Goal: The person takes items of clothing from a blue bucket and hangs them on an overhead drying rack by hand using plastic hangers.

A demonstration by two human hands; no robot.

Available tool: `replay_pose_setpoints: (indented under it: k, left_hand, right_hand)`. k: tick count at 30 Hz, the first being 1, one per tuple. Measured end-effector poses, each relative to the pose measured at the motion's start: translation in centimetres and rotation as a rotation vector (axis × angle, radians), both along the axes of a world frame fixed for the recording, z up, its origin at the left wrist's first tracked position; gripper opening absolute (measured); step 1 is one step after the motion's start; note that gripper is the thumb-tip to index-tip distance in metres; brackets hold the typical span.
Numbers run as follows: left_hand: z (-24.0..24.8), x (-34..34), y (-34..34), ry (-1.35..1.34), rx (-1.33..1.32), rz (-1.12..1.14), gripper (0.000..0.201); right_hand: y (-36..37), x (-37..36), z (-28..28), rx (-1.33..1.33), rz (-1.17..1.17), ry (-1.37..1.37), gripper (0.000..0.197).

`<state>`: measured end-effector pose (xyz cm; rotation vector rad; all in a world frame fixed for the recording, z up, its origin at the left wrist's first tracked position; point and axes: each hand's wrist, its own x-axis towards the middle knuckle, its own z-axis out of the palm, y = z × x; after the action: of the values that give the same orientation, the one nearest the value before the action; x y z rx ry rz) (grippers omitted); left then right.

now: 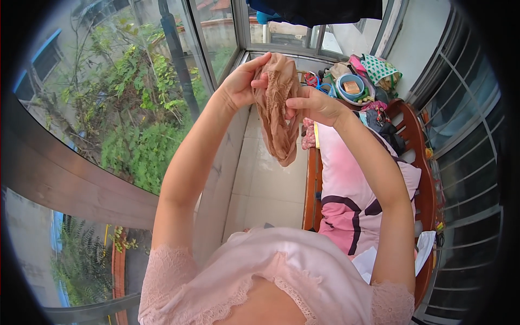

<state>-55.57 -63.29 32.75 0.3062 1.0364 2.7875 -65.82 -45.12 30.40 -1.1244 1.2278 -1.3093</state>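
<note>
Both my arms reach up and forward, holding a bunched pair of sheer brown nylon stockings (279, 127) in front of me. My left hand (244, 84) grips the upper left edge, with its thumb at the top and its fingers partly behind the fabric. Lower down on the right side, my right hand (319, 105) pinches the same fabric between thumb and fingers. Below the hands the stockings hang in a loose, wrinkled loop over the tiled floor.
On the right a reddish-brown wooden bench (312, 189) carries a pink and white cushion (346, 162). Beyond it are a blue basin (341, 81), bags and a green-dotted cloth (381, 70). Windows (135, 97) line the left; dark clothing (319, 11) hangs overhead. A barred window (466, 162) is at right.
</note>
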Motion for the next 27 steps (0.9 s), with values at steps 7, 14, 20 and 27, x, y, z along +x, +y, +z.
replay_pose_setpoints:
  k: [7, 14, 20, 27]
  left_hand:
    - [0.3, 2.1, -2.4, -0.016, -0.518, 0.096, 0.018]
    - [-2.2, 0.8, -1.8, -0.110, -0.993, 0.344, 0.034]
    - [-0.7, 1.2, -5.5, -0.019, -0.204, 0.133, 0.027]
    - [4.2, 4.0, -5.2, 0.122, -1.396, 0.079, 0.031]
  right_hand:
    - [0.8, -1.9, 3.3, -0.229, -0.032, -0.292, 0.014]
    - [0.9, -0.3, 5.0, -0.298, 0.060, -0.282, 0.032]
    - [3.2, 1.1, 5.9, 0.307, 0.358, 0.113, 0.034]
    - [4.7, -2.7, 6.3, 0.279, -0.090, 1.522, 0.034]
